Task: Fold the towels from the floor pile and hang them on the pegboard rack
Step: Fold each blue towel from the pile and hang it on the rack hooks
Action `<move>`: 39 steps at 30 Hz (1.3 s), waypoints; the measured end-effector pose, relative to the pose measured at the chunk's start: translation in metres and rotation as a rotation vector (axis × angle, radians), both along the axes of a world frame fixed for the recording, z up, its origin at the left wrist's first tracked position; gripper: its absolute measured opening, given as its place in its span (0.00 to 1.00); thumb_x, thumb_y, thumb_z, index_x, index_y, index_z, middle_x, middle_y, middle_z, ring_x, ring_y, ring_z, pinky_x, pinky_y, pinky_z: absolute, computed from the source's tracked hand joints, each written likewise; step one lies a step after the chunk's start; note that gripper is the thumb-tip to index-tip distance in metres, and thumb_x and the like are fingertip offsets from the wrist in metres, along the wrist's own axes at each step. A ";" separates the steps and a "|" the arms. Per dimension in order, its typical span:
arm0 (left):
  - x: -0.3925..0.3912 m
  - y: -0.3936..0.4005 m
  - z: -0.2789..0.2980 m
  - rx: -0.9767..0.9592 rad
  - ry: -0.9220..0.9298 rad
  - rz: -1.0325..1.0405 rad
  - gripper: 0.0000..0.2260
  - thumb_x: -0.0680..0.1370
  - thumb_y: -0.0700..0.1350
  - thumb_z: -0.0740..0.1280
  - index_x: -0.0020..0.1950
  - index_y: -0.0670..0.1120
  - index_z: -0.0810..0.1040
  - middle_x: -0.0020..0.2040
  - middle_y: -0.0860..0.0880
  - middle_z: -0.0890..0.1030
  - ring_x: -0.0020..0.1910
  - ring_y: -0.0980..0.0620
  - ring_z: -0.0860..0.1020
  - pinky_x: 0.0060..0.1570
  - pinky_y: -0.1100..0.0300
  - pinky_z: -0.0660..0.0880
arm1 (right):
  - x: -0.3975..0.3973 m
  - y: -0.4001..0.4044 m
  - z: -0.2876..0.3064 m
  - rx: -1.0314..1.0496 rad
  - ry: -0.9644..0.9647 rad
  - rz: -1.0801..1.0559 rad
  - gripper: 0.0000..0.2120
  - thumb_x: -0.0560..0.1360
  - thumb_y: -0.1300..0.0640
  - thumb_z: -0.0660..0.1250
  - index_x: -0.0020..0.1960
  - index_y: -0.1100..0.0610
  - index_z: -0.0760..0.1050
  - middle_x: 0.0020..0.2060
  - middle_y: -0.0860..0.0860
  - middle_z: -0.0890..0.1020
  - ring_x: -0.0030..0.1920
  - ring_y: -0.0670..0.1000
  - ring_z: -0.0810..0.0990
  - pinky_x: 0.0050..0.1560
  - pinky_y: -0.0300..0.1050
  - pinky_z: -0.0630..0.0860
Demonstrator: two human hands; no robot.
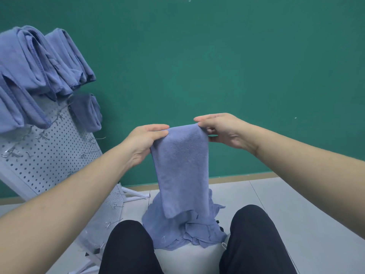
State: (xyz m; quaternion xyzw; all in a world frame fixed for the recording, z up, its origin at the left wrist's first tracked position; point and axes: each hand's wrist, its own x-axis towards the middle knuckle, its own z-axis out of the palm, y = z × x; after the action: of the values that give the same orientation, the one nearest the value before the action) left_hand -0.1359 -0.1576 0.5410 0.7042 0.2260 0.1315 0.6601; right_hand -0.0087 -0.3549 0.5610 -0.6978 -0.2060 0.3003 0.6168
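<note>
A blue-grey towel, folded into a long strip, hangs in front of me. My left hand pinches its top left corner and my right hand pinches its top right corner. Below it, between my knees, lies the floor pile of crumpled blue towels. The white pegboard rack leans at the left, with several folded blue towels hung over its upper hooks and a darker one lower down.
A green wall stands close behind. Bare metal hooks stick out of the pegboard's lower part. The rack's white foot rests on the grey tiled floor. My dark-trousered knees frame the pile.
</note>
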 end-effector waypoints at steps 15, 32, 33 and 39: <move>-0.001 0.003 0.012 0.821 0.208 -0.101 0.04 0.76 0.50 0.73 0.45 0.50 0.84 0.41 0.54 0.82 0.39 0.56 0.75 0.39 0.61 0.71 | -0.001 -0.003 0.003 -0.466 -0.626 0.096 0.05 0.74 0.50 0.74 0.47 0.49 0.83 0.39 0.43 0.82 0.40 0.44 0.78 0.41 0.37 0.74; 0.000 -0.016 -0.011 0.233 -0.149 0.103 0.08 0.79 0.54 0.70 0.47 0.50 0.80 0.43 0.55 0.82 0.41 0.56 0.77 0.45 0.60 0.72 | -0.022 0.013 -0.029 -0.113 -0.596 -0.246 0.14 0.83 0.44 0.58 0.56 0.56 0.65 0.43 0.48 0.76 0.42 0.49 0.74 0.39 0.41 0.68; -0.001 -0.019 -0.012 0.191 -0.177 0.113 0.08 0.79 0.53 0.70 0.48 0.50 0.80 0.45 0.55 0.83 0.43 0.56 0.78 0.47 0.59 0.73 | -0.023 0.014 -0.029 -0.091 -0.590 -0.274 0.14 0.82 0.43 0.59 0.54 0.55 0.66 0.41 0.46 0.76 0.41 0.48 0.74 0.39 0.40 0.68; -0.002 -0.037 -0.021 0.173 -0.276 0.204 0.05 0.81 0.52 0.67 0.48 0.51 0.77 0.44 0.56 0.81 0.38 0.60 0.77 0.43 0.62 0.74 | -0.023 0.014 -0.027 -0.005 -0.318 -0.235 0.18 0.72 0.39 0.73 0.47 0.53 0.79 0.41 0.44 0.85 0.41 0.44 0.83 0.39 0.36 0.75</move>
State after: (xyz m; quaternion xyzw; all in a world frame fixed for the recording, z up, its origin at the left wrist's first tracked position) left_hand -0.1377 -0.1950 0.5197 0.7071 0.1915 0.3119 0.6050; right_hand -0.0316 -0.3411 0.5337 -0.7573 -0.2171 0.1126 0.6056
